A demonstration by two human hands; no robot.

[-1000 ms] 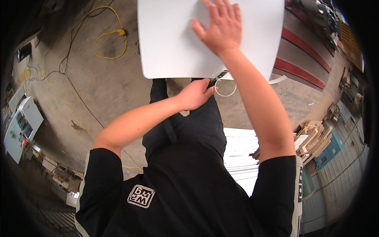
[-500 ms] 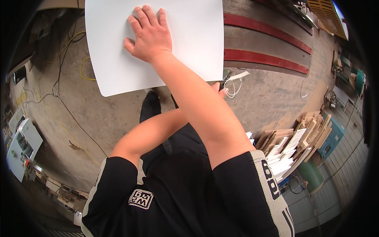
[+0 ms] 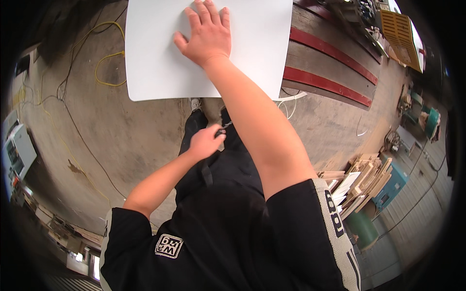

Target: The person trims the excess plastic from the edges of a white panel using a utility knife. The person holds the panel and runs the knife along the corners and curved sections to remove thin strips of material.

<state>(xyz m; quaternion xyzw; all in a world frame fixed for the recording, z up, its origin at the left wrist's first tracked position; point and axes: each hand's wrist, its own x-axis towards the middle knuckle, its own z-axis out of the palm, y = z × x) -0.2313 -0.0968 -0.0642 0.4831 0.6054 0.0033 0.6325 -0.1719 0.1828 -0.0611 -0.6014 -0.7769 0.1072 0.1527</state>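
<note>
- In my head view, the white panel [image 3: 165, 53] fills 12 o'clock.
- My right hand [image 3: 208, 41] lies flat on it, fingers spread.
- My left hand [image 3: 206, 142], near the dial's centre, is curled around a small dark tool [image 3: 221, 131]; it's blurred, so I can't quite make out its kind.
- A thin white strip [image 3: 292, 97] loops beside the panel's corner at 2 o'clock, near the red-barred surface [image 3: 320, 63].
- Yellow cable [image 3: 96, 72] curls on the floor [image 3: 145, 140] at 10 o'clock.

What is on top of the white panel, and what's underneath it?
On top, the right hand lies spread, palm down. The surface under the palm is covered, and the white panel hides whatever supports it.
</note>
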